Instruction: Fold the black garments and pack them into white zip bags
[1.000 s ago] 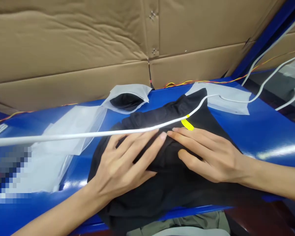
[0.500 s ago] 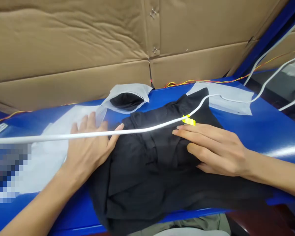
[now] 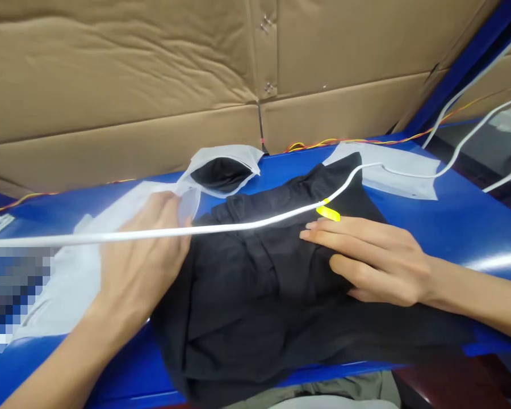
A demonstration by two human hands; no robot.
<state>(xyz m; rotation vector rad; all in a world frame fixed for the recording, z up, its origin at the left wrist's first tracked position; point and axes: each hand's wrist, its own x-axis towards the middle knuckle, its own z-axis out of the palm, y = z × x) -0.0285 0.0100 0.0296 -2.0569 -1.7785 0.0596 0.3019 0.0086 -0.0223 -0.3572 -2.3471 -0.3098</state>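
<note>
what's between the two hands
In the head view, a black garment lies between the left hand and the right hand, with a white cable running across above it.

Your blue table [image 3: 460, 238]
A black garment [image 3: 247, 307] lies on it, with see-through plastic bags [image 3: 68, 278] beside it and thin colored wires [image 3: 349, 141] along the back edge.

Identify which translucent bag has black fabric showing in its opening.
The crumpled translucent bag at the blue table's far edge; the flat bag by the left hand shows no such opening.
</note>
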